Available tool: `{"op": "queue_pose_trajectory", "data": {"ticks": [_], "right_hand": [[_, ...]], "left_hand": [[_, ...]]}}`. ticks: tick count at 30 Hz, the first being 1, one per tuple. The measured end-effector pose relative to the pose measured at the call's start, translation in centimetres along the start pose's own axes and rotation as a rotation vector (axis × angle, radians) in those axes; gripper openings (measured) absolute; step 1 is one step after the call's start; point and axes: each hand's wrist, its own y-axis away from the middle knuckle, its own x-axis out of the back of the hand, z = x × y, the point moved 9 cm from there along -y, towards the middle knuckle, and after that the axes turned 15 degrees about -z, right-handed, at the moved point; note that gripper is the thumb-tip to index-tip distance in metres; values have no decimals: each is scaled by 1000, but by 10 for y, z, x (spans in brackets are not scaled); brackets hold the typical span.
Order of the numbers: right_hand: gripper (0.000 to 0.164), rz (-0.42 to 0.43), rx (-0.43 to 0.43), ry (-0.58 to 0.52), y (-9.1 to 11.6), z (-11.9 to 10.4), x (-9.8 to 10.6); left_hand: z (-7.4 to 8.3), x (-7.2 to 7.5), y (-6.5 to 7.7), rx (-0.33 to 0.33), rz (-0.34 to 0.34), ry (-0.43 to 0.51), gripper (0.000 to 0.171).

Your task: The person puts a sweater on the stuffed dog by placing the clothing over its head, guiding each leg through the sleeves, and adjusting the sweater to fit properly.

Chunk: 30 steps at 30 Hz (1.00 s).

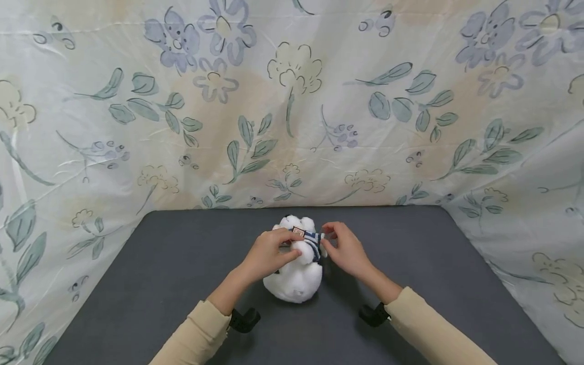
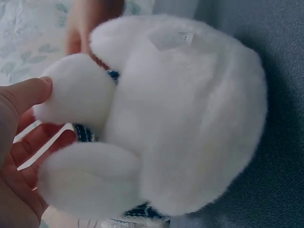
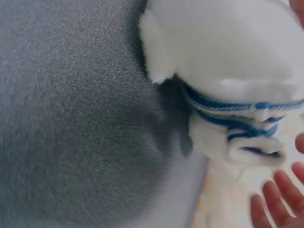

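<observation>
A white plush toy (image 1: pixel 296 281) sits on the dark table, wearing a blue-and-white knitted garment (image 1: pixel 313 243) with a small patch (image 1: pixel 298 231) at its top. My left hand (image 1: pixel 272 250) holds it from the left; in the left wrist view the thumb (image 2: pixel 35 92) presses a round white part (image 2: pixel 78 90) and the other fingers lie behind it. To the right of the toy, my right hand (image 1: pixel 347 251) has loosely bent fingers close by the knit edge. The right wrist view shows these fingers (image 3: pixel 278 194) apart from a rolled knit end (image 3: pixel 256 151).
The dark grey tabletop (image 1: pixel 182 263) extends around the toy. Behind it and along the sides hangs a floral cloth (image 1: pixel 292 152). A white tag (image 2: pixel 171 39) is on the plush body. A black wrist device (image 1: pixel 244 320) is on the left wrist and another black device (image 1: pixel 374 314) on the right.
</observation>
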Motion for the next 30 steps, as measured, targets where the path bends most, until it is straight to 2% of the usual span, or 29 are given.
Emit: {"op": "queue_pose_trajectory", "data": {"ticks": [3, 6, 9, 13, 16, 21, 30], "right_hand": [[32, 43, 86, 70, 7, -19, 8], [35, -10, 128, 45, 11, -31, 4], [37, -87, 105, 10, 13, -31, -6], [37, -138, 40, 16, 11, -21, -18], [38, -130, 23, 47, 8, -15, -24], [37, -82, 22, 102, 1, -11, -29], [12, -11, -3, 111, -6, -7, -26]], "left_hand": [[-1, 1, 1, 1, -6, -15, 22], [-3, 3, 0, 5, -28, -27, 22], [-4, 6, -4, -1, -64, -17, 21], [-10, 5, -10, 1, -124, 85, 22], [-16, 3, -12, 21, -148, 154, 22], [-17, 3, -12, 30, -144, 183, 19], [-11, 1, -14, 19, -104, 168, 16]]}}
